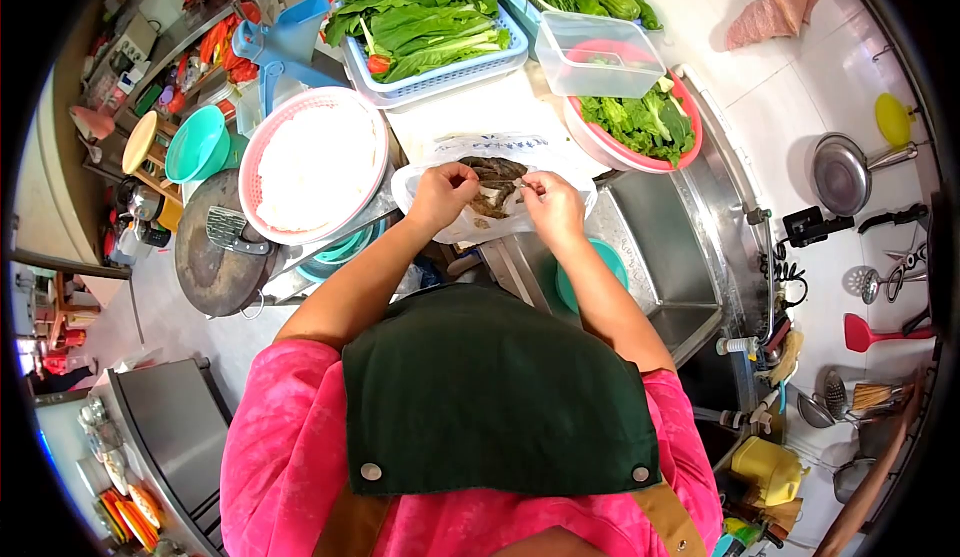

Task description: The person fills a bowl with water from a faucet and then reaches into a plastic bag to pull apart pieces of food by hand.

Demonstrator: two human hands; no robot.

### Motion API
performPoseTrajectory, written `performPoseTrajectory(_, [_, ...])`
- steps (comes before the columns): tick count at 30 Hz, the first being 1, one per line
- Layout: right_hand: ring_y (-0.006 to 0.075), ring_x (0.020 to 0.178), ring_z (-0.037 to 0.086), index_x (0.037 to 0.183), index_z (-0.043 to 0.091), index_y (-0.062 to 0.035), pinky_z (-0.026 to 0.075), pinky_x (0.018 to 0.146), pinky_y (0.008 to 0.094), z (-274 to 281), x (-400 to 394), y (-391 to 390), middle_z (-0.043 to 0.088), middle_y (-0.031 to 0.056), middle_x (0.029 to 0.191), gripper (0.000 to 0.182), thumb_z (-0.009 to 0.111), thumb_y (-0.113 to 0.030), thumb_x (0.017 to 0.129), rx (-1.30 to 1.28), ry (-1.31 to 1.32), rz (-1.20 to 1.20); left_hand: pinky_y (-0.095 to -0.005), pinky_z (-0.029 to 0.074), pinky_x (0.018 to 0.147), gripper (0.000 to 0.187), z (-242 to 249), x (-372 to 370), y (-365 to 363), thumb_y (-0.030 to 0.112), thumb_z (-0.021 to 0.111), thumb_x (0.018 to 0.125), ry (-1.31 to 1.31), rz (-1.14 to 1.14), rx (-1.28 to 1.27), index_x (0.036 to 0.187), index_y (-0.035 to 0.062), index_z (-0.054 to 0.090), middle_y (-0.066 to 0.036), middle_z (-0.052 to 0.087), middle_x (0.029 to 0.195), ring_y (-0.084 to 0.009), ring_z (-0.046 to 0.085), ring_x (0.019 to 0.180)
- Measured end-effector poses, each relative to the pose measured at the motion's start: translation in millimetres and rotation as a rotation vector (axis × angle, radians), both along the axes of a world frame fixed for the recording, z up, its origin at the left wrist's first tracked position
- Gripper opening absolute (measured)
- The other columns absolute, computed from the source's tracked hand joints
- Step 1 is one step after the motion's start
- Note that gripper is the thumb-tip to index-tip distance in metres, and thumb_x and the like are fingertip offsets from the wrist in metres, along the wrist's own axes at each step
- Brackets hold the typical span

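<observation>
Brown food lies in the translucent plastic bag squarely between my left hand and right hand, both about equally near, and each appears to pinch its side with thumb and fingertips, though I cannot tell its long axis.

The translucent white bag carries blue lettering along its far edge, with brown-grey pieces inside. Green leaves fill a light-blue basket, something red at its near left corner. The dark green apron has tan straps; the pink shirt looks mottled.
</observation>
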State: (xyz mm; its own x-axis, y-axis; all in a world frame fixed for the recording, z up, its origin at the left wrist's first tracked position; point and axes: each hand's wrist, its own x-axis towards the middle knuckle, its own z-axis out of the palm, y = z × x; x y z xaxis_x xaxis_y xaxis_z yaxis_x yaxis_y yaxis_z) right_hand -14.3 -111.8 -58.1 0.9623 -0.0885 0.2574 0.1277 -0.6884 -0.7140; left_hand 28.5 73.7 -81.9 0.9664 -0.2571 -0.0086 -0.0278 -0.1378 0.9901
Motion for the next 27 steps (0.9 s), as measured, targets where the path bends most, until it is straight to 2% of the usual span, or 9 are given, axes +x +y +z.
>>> performPoseTrajectory(5, [0.0263,0.073,0.058,0.082,0.061,-0.0060,0.046,0.067,0.0348,4.0,5.0,-4.6,0.061,0.0101,0.081,0.013,0.059,-0.012,0.071,-0.182,-0.060,-0.126,-0.0284,0.045,0.060,0.013,-3.5,-1.2,6.7,0.008,0.057,0.072,-0.152,-0.044,0.425,0.083,0.0017,0.061,-0.008,0.060,0.073,-0.0187,0.057,0.062])
performPoseTrajectory(7, [0.0265,0.073,0.058,0.083,0.061,-0.0061,0.046,0.067,0.0340,1.2,9.3,-3.2,0.061,0.0105,0.082,0.013,0.059,-0.011,0.071,-0.121,-0.040,-0.097,-0.0344,0.046,0.069,0.014,-27.3,1.4,10.0,0.012,0.059,0.071,-0.563,-0.080,0.694,0.082,0.0047,0.064,-0.013,0.060,0.082,-0.0272,0.056,0.075])
performPoseTrajectory(11, [0.0248,0.074,0.059,0.085,0.061,-0.0047,0.046,0.069,0.0313,-5.4,10.7,7.6,0.061,0.0113,0.083,0.014,0.057,-0.010,0.073,0.013,0.064,0.031,-0.0352,0.044,0.076,0.017,-10.1,-1.3,0.3,0.019,0.056,0.073,-0.287,-0.200,0.841,0.073,0.0048,0.065,-0.015,0.060,0.085,-0.0272,0.054,0.085])
performPoseTrajectory(12, [0.0220,0.076,0.059,0.086,0.061,-0.0029,0.046,0.071,0.0304,-32.2,18.8,7.5,0.062,0.0110,0.082,0.015,0.056,-0.009,0.073,0.204,-0.005,0.122,-0.0377,0.045,0.072,0.016,-70.6,20.5,4.0,0.021,0.058,0.072,-0.316,-0.338,0.575,0.073,0.0051,0.063,-0.014,0.060,0.085,-0.0270,0.056,0.081])
performPoseTrajectory(13, [0.0205,0.079,0.059,0.087,0.061,-0.0023,0.046,0.074,0.0305,-34.2,16.4,11.0,0.062,0.0104,0.080,0.017,0.056,-0.011,0.073,0.260,-0.032,0.174,-0.0386,0.047,0.067,0.020,-61.9,12.8,-5.5,0.025,0.067,0.065,0.049,-0.218,0.436,0.075,0.0075,0.065,-0.010,0.061,0.085,-0.0244,0.058,0.072])
performPoseTrajectory(15, [0.0151,0.079,0.056,0.090,0.059,-0.0013,0.045,0.073,0.0274,-13.9,16.2,21.5,0.061,0.0064,0.082,0.018,0.058,-0.012,0.076,0.213,0.155,0.282,-0.0377,0.048,0.065,0.032,-123.9,30.3,-24.8,0.023,0.071,0.061,-0.798,-0.265,0.606,0.087,0.0069,0.063,-0.009,0.061,0.087,-0.0238,0.059,0.077])
performPoseTrajectory(17, [0.0097,0.057,0.052,0.084,0.058,-0.0034,0.042,0.050,0.0208,-78.9,39.0,5.3,0.058,0.0041,0.069,0.009,0.058,-0.009,0.076,0.669,0.251,0.267,-0.0349,0.048,0.064,0.010,-85.6,23.7,-39.9,0.013,0.060,0.068,-0.150,-0.030,0.158,0.075,0.0080,0.065,-0.008,0.063,0.073,-0.0210,0.059,0.068])
performPoseTrajectory(18, [0.0062,0.049,0.047,0.083,0.056,-0.0044,0.036,0.042,0.0178,-64.8,40.0,18.7,0.056,0.0028,0.065,0.007,0.058,-0.009,0.078,0.726,0.282,0.180,-0.0337,0.046,0.059,0.010,-64.8,19.2,-32.4,0.011,0.056,0.069,-0.227,0.056,0.019,0.066,0.0051,0.063,-0.010,0.061,0.063,-0.0193,0.057,0.058])
performPoseTrajectory(27, [0.0113,0.049,0.045,0.075,0.057,0.0044,0.040,0.048,0.0257,-36.2,46.9,40.3,0.053,0.0050,0.056,0.008,0.056,-0.004,0.073,0.095,0.028,0.210,-0.0325,0.043,0.049,0.008,-16.5,5.7,-13.6,0.006,0.056,0.064,-0.133,0.190,-0.017,0.064,-0.0002,0.062,-0.016,0.056,0.056,-0.0208,0.055,0.048])
